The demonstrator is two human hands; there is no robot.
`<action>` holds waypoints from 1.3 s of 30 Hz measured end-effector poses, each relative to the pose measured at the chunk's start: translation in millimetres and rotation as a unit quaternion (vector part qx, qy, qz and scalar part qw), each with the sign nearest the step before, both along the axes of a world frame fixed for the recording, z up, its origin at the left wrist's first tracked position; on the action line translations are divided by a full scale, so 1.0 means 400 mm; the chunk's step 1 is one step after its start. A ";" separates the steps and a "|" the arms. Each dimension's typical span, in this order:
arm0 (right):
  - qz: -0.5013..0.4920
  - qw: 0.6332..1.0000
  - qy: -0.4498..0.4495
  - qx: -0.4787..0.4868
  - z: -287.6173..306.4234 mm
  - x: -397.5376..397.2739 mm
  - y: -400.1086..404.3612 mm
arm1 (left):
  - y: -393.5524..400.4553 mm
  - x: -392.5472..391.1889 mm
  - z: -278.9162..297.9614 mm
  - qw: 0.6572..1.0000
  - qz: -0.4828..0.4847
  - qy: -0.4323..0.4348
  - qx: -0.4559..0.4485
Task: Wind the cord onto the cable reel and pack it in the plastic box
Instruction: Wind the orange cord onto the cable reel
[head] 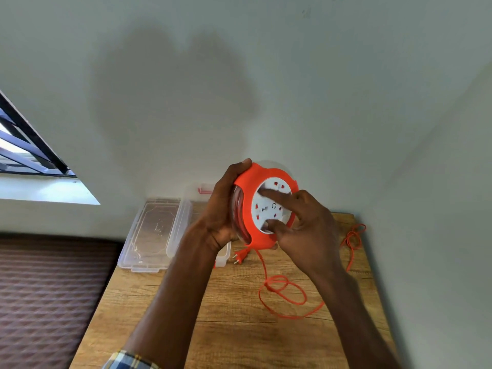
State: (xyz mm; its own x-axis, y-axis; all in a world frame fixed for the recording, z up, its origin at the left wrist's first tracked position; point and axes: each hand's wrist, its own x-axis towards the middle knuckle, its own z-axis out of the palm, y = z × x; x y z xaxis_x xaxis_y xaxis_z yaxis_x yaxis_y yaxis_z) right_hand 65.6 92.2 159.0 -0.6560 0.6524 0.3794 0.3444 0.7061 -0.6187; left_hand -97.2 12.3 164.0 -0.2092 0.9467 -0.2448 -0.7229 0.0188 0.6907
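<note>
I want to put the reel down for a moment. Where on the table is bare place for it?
The near part of the wooden table, between the forearms and toward its left edge, is bare. The right half is crowded by loops of orange cord. The far left is taken by the clear lid and plastic box; the plug lies beside it.

We can read no words, brands or numbers anywhere; the cable reel's [269, 206] white socket face shows only red marks and holes. Faint raised moulding on the clear box lid [154, 230] stays illegible to us.
</note>
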 end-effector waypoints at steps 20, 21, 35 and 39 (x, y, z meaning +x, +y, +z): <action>-0.015 0.993 0.114 -0.011 -0.003 0.000 0.022 | 0.005 -0.006 -0.015 0.998 0.026 -0.039 0.035; -0.027 0.987 0.148 -0.048 -0.002 -0.001 0.023 | 0.006 -0.004 -0.013 0.997 0.035 -0.050 0.043; 0.021 0.790 0.172 -0.589 -0.099 -0.002 0.054 | 0.006 -0.017 -0.087 0.910 0.174 -0.319 0.198; 0.075 0.806 0.142 -0.570 -0.149 -0.013 0.034 | 0.000 -0.022 -0.090 0.903 0.207 -0.331 0.178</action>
State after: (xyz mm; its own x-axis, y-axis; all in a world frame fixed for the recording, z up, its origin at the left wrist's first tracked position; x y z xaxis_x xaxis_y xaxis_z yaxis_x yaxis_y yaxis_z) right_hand 60.5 106.0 99.5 -0.7525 0.6044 -0.2614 0.0388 -0.3556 -0.9338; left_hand -105.9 12.2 128.0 -0.4826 0.8644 -0.1412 -0.8740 -0.4857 0.0141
